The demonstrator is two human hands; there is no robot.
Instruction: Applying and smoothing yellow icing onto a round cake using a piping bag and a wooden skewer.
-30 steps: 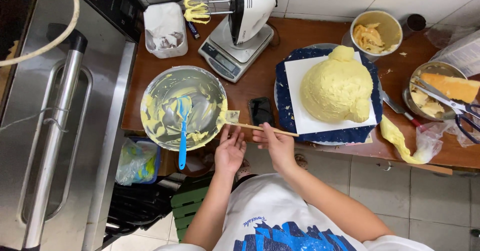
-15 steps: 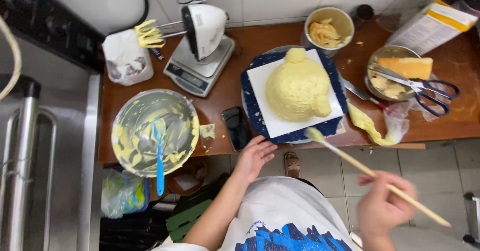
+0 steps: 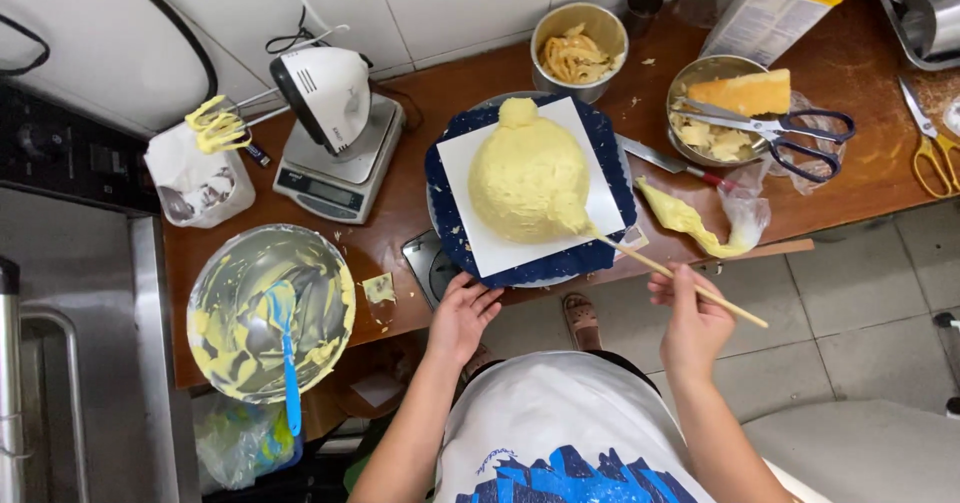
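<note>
A dome-shaped cake covered in pale yellow cream (image 3: 530, 178) stands on a white square board (image 3: 610, 198) on a dark blue round turntable (image 3: 450, 238). My right hand (image 3: 690, 318) grips a thin wooden stick (image 3: 680, 278), whose far tip touches the cake's lower right side. My left hand (image 3: 462, 315) rests with fingers spread at the turntable's front edge, next to a dark phone (image 3: 428, 263).
A steel bowl smeared with cream holds a blue spatula (image 3: 285, 348) at the left. Behind it stand a hand mixer (image 3: 325, 93) on a scale and a white tub (image 3: 195, 188). A piping bag (image 3: 690, 221), knife (image 3: 665, 160), scissors (image 3: 775, 128) on a bowl and yellow scissors (image 3: 930, 143) lie right.
My right hand swung the stick out to the right, then brought its tip in against the cake's lower right side. My left hand moved to the turntable's front edge.
</note>
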